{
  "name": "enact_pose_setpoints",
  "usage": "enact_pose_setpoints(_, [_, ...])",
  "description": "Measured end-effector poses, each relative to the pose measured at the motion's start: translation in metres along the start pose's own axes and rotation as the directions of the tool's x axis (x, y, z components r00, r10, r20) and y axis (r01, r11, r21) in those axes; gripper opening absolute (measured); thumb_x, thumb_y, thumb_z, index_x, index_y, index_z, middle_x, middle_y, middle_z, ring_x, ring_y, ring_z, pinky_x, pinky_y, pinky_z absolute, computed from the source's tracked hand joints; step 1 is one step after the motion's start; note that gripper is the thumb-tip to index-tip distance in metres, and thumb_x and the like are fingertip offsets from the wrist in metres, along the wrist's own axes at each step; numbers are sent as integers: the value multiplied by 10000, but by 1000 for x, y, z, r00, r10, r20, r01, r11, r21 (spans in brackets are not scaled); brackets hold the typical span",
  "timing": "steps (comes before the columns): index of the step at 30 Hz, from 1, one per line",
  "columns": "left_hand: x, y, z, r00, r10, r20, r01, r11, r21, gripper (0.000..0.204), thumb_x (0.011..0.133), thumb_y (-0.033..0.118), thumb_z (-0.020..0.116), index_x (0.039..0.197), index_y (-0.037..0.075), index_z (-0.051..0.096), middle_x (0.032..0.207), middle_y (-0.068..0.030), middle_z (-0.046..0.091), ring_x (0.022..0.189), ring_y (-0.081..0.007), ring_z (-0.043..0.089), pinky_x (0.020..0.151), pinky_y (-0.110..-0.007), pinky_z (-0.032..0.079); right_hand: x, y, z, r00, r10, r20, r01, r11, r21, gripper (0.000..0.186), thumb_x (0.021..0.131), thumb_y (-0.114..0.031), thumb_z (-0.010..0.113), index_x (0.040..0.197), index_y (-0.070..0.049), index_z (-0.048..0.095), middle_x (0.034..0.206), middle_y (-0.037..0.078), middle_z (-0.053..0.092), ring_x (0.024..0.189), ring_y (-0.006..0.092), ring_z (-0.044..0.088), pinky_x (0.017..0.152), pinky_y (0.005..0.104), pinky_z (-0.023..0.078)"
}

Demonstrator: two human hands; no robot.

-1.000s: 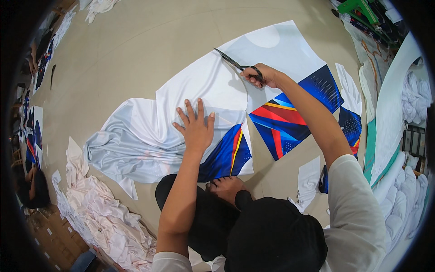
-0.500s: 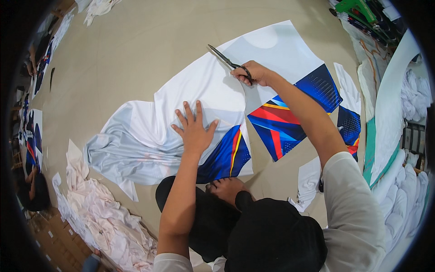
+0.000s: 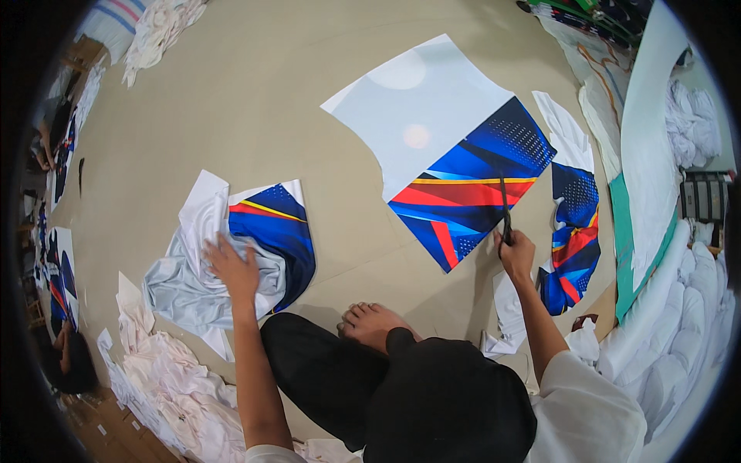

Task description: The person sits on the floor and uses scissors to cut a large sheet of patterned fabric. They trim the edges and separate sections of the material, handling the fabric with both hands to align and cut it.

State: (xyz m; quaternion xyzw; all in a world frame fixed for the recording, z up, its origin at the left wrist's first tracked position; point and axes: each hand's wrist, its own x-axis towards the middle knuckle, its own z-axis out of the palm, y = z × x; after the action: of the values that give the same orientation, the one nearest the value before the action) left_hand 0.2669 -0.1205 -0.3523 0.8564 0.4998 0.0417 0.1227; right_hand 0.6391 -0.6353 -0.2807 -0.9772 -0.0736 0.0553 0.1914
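My left hand rests with spread fingers on a bunched piece of white, grey and blue fabric. My right hand is closed around the handles of black scissors. The blades point away from me, above the lower right edge of a cut fabric panel. That panel lies flat, pale grey at the far end, blue with red and yellow stripes at the near end. Whether the blades touch it I cannot tell.
More patterned pieces lie at the right, with a white scrap nearer. Pale cloth scraps heap at the lower left. White fabric rolls line the right edge. My bare foot rests on the floor. Other people sit at far left.
My left hand has swept the white fabric leftward, off the panel, and it is now bunched up. My right hand has come nearer with the scissors, from the panel's far side to its near right.
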Motion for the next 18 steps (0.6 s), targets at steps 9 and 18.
enact_pose_setpoints(9, [4, 25, -45, 924, 90, 372, -136, 986, 100, 866, 996, 315, 664, 1722, 322, 192, 1778, -196, 143, 1603, -540, 136, 1172, -807, 208, -36, 35, -28, 974, 224, 45, -218, 970, -108, 595, 804, -480, 876, 803, 93, 716, 729, 295, 705, 765, 427, 763, 741, 496, 569])
enact_pose_setpoints(18, [-48, 216, 3, 834, 551, 26, -510, 789, -341, 623, 958, 228, 708, 1504, 1, 512, 1413, -257, 614, 1314, -414, 587, 1107, -506, 484, -43, 52, -20, 981, 195, 20, -189, 968, -165, 674, 778, -578, 877, 706, 67, 696, 636, 235, 688, 653, 363, 742, 672, 467, 567])
